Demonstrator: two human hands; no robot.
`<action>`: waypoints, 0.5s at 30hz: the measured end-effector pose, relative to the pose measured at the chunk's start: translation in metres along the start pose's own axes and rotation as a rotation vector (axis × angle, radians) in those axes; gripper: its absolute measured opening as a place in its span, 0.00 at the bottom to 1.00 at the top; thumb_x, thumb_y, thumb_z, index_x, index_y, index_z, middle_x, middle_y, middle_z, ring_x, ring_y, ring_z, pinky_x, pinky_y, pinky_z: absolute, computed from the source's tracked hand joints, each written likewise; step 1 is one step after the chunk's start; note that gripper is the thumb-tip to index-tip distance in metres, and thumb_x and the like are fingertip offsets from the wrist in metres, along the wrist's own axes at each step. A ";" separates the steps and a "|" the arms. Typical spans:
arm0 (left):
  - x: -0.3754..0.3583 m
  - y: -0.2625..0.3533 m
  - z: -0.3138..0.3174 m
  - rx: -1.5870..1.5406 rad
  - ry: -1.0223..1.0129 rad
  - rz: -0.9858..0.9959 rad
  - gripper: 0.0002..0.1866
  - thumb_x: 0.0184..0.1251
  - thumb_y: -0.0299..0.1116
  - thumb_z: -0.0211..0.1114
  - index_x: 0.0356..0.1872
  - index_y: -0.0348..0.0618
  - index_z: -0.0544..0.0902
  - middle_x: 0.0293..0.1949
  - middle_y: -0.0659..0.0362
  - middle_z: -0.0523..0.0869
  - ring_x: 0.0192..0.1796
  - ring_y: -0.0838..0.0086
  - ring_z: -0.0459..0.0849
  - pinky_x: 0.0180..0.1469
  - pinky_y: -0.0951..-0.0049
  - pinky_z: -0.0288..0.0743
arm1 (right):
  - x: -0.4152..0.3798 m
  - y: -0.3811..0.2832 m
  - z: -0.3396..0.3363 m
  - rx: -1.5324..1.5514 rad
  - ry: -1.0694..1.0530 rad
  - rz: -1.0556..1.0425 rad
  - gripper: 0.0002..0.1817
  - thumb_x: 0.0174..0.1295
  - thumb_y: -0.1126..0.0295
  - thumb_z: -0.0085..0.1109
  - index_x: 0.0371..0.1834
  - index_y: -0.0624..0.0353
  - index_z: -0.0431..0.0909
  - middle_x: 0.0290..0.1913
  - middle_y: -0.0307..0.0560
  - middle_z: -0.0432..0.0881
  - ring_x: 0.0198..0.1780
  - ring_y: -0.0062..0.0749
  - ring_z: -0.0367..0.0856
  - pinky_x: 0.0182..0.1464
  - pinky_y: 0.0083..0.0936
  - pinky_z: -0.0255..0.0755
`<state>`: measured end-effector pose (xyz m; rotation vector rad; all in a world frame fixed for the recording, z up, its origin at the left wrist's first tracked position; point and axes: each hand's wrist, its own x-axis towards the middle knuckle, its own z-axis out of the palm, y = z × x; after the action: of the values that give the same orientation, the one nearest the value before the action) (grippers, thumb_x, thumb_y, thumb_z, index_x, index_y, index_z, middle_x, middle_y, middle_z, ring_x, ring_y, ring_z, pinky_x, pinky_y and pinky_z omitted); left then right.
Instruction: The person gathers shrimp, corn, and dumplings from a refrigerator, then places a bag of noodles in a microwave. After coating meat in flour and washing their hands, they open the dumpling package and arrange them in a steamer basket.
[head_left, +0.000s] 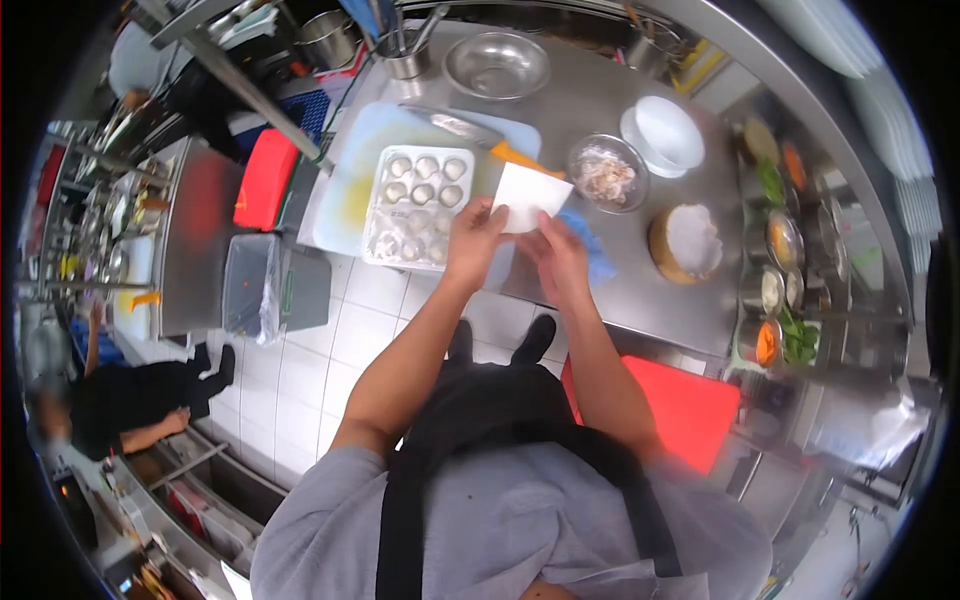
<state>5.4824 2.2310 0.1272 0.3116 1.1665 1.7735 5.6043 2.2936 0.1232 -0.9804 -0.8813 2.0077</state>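
Note:
A white square dumpling wrapper is held up over the counter's front edge. My left hand pinches its lower left corner. At the lower right edge, my right hand grips it with bent fingers. Left of the hands is a white compartment tray of round, pale dumplings. Behind the wrapper lies a knife with a yellow handle on a pale cutting board. A glass bowl of pale, crumbly-looking filling stands to the right. Partly hidden behind my right hand is a blue cloth.
On the steel counter are a metal bowl, white bowls and a tan round tub with white contents. Ingredient containers line the right. A grey bin stands left; another person is farther left.

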 end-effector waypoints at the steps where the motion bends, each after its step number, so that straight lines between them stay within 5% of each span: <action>1: -0.003 0.005 -0.013 0.185 0.085 0.074 0.09 0.71 0.32 0.61 0.42 0.37 0.82 0.36 0.58 0.86 0.43 0.76 0.84 0.43 0.72 0.80 | 0.012 0.005 0.008 0.010 -0.082 -0.082 0.08 0.66 0.66 0.62 0.36 0.59 0.80 0.32 0.36 0.83 0.30 0.21 0.80 0.35 0.20 0.75; 2: -0.004 0.011 -0.027 0.369 0.161 0.141 0.11 0.69 0.36 0.65 0.40 0.35 0.82 0.33 0.57 0.86 0.42 0.76 0.85 0.43 0.71 0.79 | 0.022 0.002 0.018 0.010 -0.097 -0.066 0.08 0.66 0.66 0.62 0.36 0.59 0.80 0.32 0.36 0.83 0.30 0.21 0.80 0.35 0.20 0.75; 4: -0.014 0.059 -0.055 0.892 0.197 0.391 0.12 0.69 0.36 0.62 0.45 0.40 0.84 0.38 0.52 0.87 0.40 0.60 0.85 0.47 0.65 0.77 | 0.046 -0.007 0.042 -0.523 -0.180 -0.256 0.06 0.66 0.70 0.61 0.35 0.62 0.78 0.28 0.39 0.82 0.27 0.23 0.80 0.33 0.23 0.75; 6: -0.002 0.084 -0.103 1.673 0.196 0.571 0.12 0.62 0.30 0.63 0.46 0.49 0.86 0.48 0.58 0.86 0.51 0.57 0.81 0.53 0.59 0.72 | 0.075 -0.015 0.066 -0.786 -0.320 -0.308 0.06 0.63 0.73 0.61 0.35 0.65 0.77 0.28 0.43 0.83 0.27 0.25 0.81 0.34 0.26 0.76; 11: 0.011 0.114 -0.136 1.846 -0.227 0.234 0.11 0.59 0.33 0.64 0.43 0.51 0.85 0.50 0.59 0.82 0.59 0.59 0.74 0.61 0.54 0.64 | 0.149 0.015 0.106 -1.113 -0.625 -0.175 0.08 0.59 0.71 0.63 0.36 0.66 0.79 0.29 0.49 0.84 0.29 0.31 0.84 0.35 0.30 0.76; 15: 0.024 0.118 -0.135 1.836 -0.291 0.262 0.10 0.57 0.33 0.65 0.40 0.49 0.85 0.47 0.56 0.80 0.57 0.59 0.73 0.60 0.54 0.65 | 0.165 0.027 0.118 -1.446 -0.670 -0.170 0.09 0.57 0.70 0.63 0.37 0.64 0.81 0.32 0.51 0.85 0.33 0.33 0.86 0.38 0.33 0.76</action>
<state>5.3162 2.1631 0.1480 1.7056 2.2324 0.2582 5.4230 2.3853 0.1007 -0.7692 -2.8364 1.3120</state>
